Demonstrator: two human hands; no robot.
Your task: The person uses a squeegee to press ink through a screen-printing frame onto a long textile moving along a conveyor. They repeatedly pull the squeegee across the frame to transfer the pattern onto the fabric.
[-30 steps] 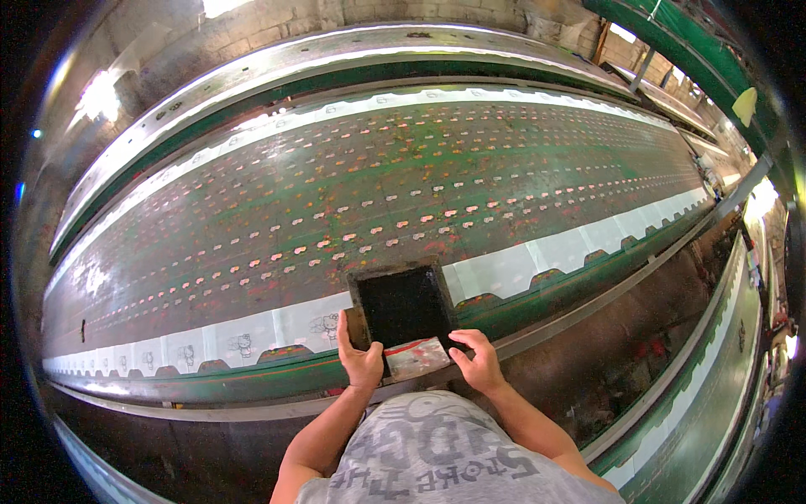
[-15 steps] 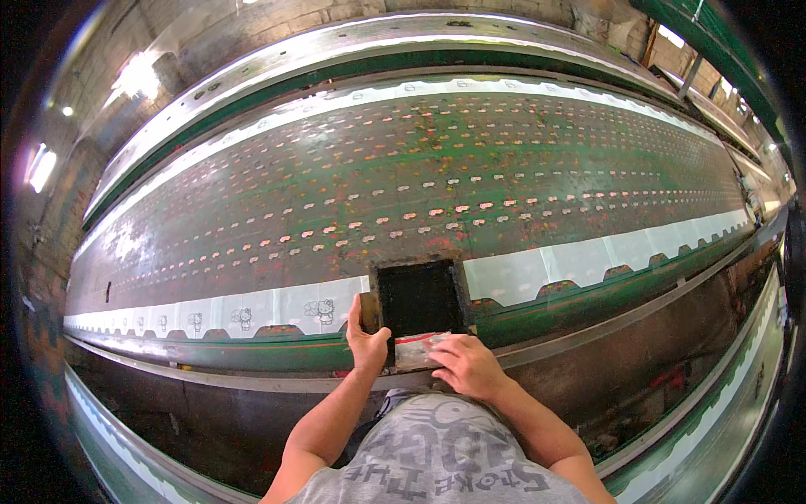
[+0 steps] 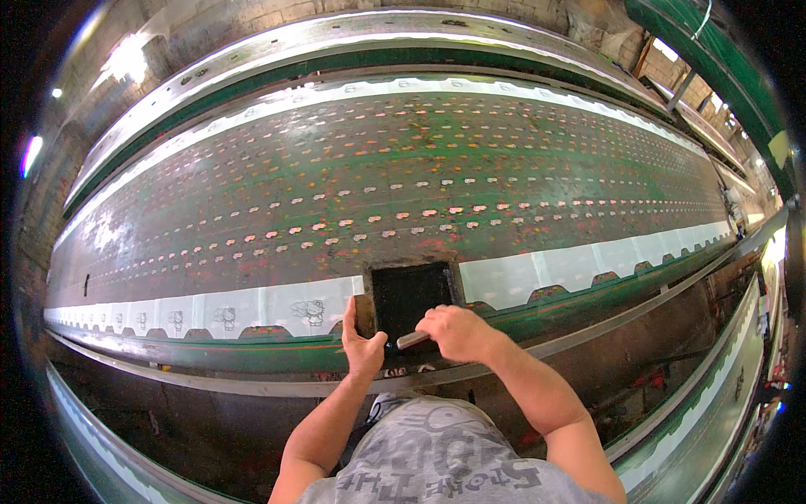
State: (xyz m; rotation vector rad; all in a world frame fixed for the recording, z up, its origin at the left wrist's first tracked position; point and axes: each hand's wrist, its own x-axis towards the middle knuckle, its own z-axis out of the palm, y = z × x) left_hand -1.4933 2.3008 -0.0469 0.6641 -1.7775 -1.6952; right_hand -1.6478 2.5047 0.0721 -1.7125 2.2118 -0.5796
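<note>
Left hand: our left hand [image 3: 363, 349] grips the left edge of the printing screen frame [image 3: 411, 298], thumb up along its side, fingers curled around the near corner.
Right hand: our right hand [image 3: 457, 332] is closed in a fist around the handle of a squeegee [image 3: 413, 339], which lies across the near end of the frame.
Frame, where: it lies flat on the long green surface [image 3: 378, 193], on the white fabric strip [image 3: 252, 307] that runs along the near edge, filling the gap between the printed stretch to the left and the blank stretch [image 3: 588, 265] to the right.
Frame, axis: nearly square, its slightly longer side runs away from us, across the strip; the dark mesh faces up.
Squeegee, axis: it runs left to right, parallel to the strip, its handle end towards our left hand.
Risk, shifting: we judge the frame could slide if the left hand loosens while the squeegee presses, and the print would smear or land crooked.
Risk, uneven stroke: a tilted blade would likely leave patchy ink; we cannot tell how much ink sits on the mesh.
Risk, alignment: whether the frame is set square to the neighbouring cartoon prints [image 3: 306, 311] is not clear from here.
</note>
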